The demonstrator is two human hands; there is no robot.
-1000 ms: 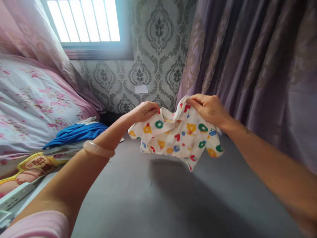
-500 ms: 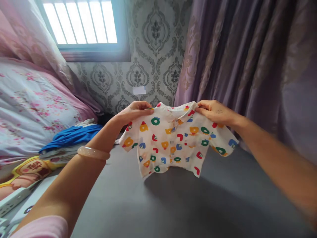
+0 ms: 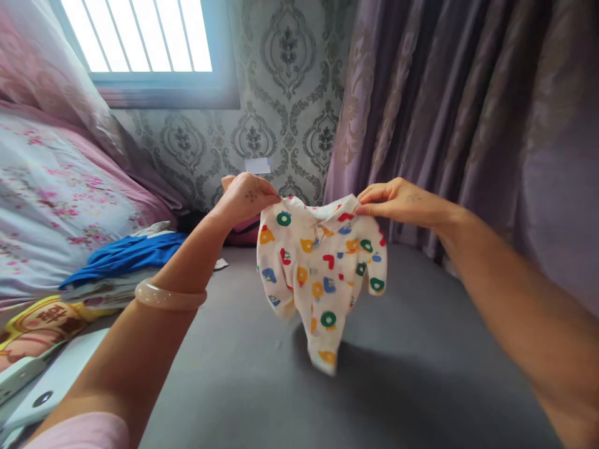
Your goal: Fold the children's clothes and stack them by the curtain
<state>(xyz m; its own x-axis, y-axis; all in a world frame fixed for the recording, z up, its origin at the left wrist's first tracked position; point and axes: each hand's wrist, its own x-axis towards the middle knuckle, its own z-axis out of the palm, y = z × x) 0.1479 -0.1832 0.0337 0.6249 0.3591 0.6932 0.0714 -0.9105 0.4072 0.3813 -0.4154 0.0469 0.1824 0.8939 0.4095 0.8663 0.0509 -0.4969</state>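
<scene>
A small white shirt (image 3: 322,268) with red, green, yellow and blue prints hangs in the air above a grey surface. My left hand (image 3: 247,196) pinches it at the shoulder on the left side of the collar. At the other shoulder, close to the collar, my right hand (image 3: 395,201) grips the cloth between thumb and fingers. The shirt's lower part is bunched and narrows to a blurred point, and its right-hand sleeve droops. A pale bangle (image 3: 171,295) circles my left forearm.
Blue folded cloth (image 3: 128,252) lies at left by a floral sheet (image 3: 60,187). Nearer are a yellow printed item (image 3: 51,318), a white device (image 3: 56,380) and a power strip (image 3: 19,377). Purple curtains (image 3: 458,125) hang at right over the grey surface (image 3: 224,380).
The shirt was spread wide with both sleeves out; now its body is folded inward and its hem hangs lower in the middle. My hands have come slightly closer together.
</scene>
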